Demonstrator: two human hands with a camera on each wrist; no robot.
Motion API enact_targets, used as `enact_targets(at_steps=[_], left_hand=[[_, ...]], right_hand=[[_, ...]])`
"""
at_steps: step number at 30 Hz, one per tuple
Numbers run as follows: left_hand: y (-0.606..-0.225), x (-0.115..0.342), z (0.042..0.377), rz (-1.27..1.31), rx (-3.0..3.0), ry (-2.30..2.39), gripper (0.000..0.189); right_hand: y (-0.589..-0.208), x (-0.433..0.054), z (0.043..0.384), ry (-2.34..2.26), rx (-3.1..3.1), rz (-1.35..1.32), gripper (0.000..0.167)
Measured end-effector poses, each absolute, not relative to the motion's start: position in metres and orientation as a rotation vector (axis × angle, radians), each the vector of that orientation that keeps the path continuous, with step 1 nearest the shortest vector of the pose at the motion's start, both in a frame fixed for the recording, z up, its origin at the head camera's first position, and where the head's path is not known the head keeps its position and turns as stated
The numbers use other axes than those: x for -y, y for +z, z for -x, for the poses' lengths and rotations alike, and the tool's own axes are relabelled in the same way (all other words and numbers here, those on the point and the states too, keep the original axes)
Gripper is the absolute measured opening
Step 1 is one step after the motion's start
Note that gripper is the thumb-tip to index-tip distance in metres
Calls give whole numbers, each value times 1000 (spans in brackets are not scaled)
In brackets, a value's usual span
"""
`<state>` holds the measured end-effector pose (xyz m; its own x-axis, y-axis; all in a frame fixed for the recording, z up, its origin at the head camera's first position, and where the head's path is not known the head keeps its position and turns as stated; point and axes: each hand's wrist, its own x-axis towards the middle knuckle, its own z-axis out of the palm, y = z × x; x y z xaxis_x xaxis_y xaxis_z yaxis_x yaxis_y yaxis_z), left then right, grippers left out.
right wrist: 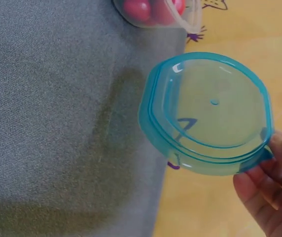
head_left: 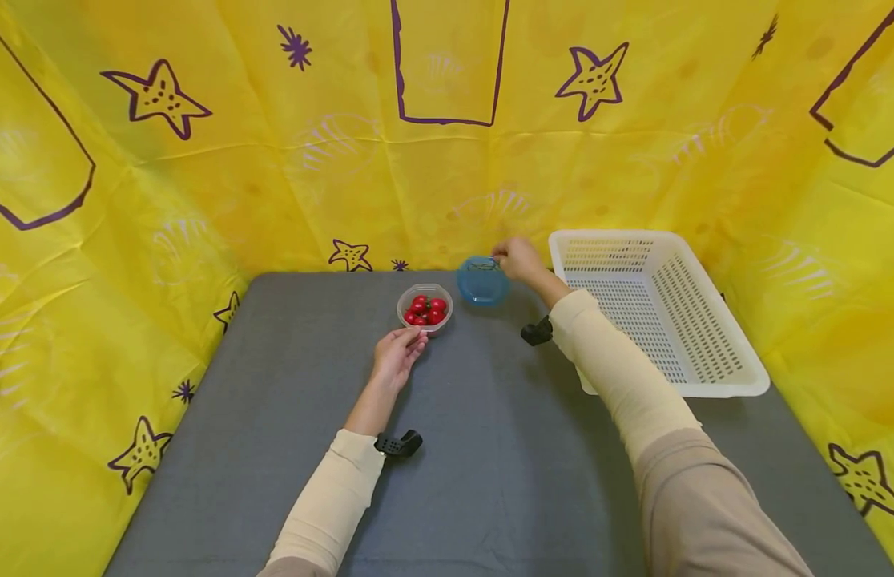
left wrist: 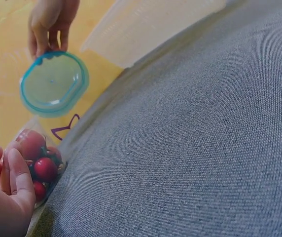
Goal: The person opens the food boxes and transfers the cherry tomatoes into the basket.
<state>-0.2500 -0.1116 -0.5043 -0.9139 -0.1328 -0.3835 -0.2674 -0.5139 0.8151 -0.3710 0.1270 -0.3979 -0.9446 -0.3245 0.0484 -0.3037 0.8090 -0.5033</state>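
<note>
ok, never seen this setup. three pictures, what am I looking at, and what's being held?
No machine here: a person works with two bare hands and wears three cameras. The wide picture comes from the head, looking down at a grey table ringed by yellow star-print cloth. The other two come from the wrists, close to each hand. On the table stand a clear tub of cherry tomatoes and, on the right, a white slotted basket. The left hand has its fingers on the near side of the tub. The right hand pinches a round blue lid by its edge, above the table's far edge, apart from the tub.
</note>
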Motion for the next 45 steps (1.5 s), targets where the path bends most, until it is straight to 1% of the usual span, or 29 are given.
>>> enact_targets(at_steps=[14, 20, 27, 38, 45], left_hand=[[-505, 109, 250, 632, -1481, 2615, 6], [-505, 111, 249, 628, -1481, 2620, 5], [-506, 111, 249, 637, -1480, 2611, 6], [-507, 112, 250, 630, -1481, 2613, 6], [-506, 111, 251, 640, -1473, 2602, 6]], right_hand=[[-417, -125, 372, -720, -2864, 424, 27], [-422, -123, 372, -737, -2830, 418, 26], [-423, -124, 372, -779, -2789, 338, 27], [-429, -125, 371, -832, -2738, 323, 31], [-432, -122, 373, -794, -2740, 364, 34]])
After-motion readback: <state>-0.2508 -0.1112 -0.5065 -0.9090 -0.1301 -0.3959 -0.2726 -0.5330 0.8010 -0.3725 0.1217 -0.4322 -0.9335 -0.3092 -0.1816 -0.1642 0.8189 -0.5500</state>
